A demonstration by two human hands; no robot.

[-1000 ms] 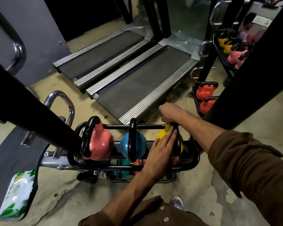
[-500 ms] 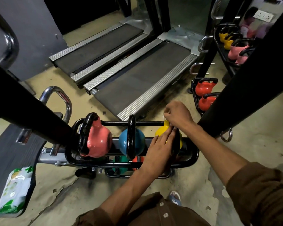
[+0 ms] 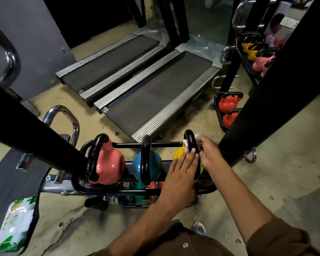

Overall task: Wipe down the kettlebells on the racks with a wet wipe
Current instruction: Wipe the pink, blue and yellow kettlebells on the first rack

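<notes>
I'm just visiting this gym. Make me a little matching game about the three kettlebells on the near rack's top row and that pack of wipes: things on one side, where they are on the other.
Things:
1. pink kettlebell with black handle
2. blue kettlebell with black handle
3. yellow kettlebell with black handle
4. green-and-white pack of wet wipes

Places:
A. middle of the row
B. on the dark mat, far left
C. under both hands
D. left end of the row

Pairs: 1-D, 2-A, 3-C, 4-B

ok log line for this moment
right hand: wet wipe on yellow kettlebell handle | left hand: flat on it | stage: wiping
</notes>
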